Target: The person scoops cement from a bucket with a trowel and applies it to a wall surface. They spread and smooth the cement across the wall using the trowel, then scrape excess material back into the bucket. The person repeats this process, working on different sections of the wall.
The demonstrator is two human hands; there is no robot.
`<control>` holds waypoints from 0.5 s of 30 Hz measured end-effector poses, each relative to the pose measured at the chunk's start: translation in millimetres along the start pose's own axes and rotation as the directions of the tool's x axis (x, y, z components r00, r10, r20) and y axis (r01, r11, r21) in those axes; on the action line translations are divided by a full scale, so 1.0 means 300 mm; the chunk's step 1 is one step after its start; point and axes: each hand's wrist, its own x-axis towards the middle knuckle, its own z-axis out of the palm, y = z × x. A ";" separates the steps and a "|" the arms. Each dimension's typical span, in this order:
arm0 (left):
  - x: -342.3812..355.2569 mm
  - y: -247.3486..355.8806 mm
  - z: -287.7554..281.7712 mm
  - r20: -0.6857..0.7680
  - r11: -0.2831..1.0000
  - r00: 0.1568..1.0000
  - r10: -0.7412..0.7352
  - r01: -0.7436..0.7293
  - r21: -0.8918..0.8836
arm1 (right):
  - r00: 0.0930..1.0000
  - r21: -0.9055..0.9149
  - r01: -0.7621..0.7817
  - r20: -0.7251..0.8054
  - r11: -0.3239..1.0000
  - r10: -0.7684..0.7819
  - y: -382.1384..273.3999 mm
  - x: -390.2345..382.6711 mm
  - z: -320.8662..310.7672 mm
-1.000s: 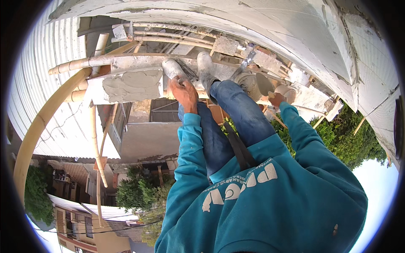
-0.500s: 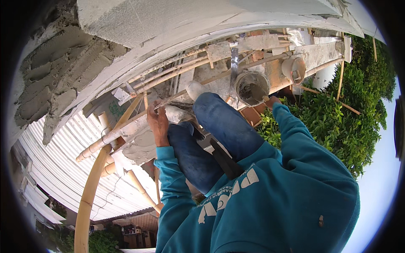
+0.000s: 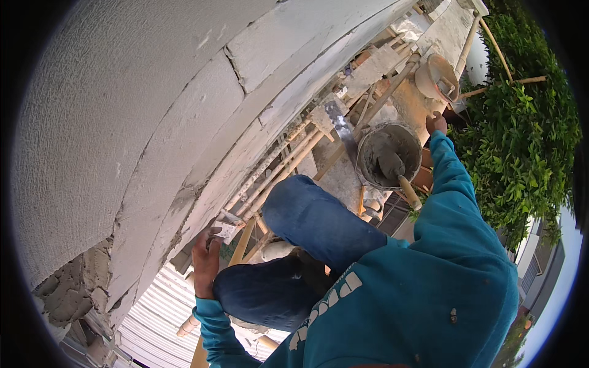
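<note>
My left hand [image 3: 205, 257] is low at the left beside the pale block wall [image 3: 172, 141], fingers curled near a small white piece [image 3: 228, 229]; whether it grips anything is unclear. My right hand [image 3: 436, 122] is raised at upper right, fingers loosely apart and empty, just below a dusty pail [image 3: 432, 80] with something pale inside. Below that hand, a bucket of grey mortar [image 3: 374, 162] holds a trowel [image 3: 408, 190], its wooden handle over the rim. A long flat metal strip [image 3: 343, 135] lies left of the bucket. My bent knee [image 3: 313, 214] is beside it.
Scaffold boards [image 3: 445, 27] and bamboo poles [image 3: 276, 172] run along the wall. Rough mortar [image 3: 70, 288] shows at lower left on the wall. A white corrugated roof [image 3: 150, 319] lies below. Leafy branches [image 3: 521, 135] fill the right side, crossed by bamboo [image 3: 496, 46].
My view has swung toward the wall. My right hand has let go of the trowel, now in the bucket, and moved up beside the pail. My left hand is nearer the wall.
</note>
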 end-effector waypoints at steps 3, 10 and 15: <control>0.045 -0.051 -0.040 0.076 0.995 0.997 0.032 -0.039 0.088 | 0.982 0.010 -0.081 -0.172 0.997 0.081 -0.065 0.134 0.058; 0.258 -0.127 0.008 0.174 0.980 0.982 -0.075 0.040 0.192 | 0.863 0.080 -0.096 -0.490 0.992 0.123 0.249 0.524 0.132; 0.364 -0.254 0.053 0.211 0.957 0.961 -0.177 0.118 0.266 | 0.907 0.025 -0.057 -0.415 0.998 0.062 0.352 0.827 0.029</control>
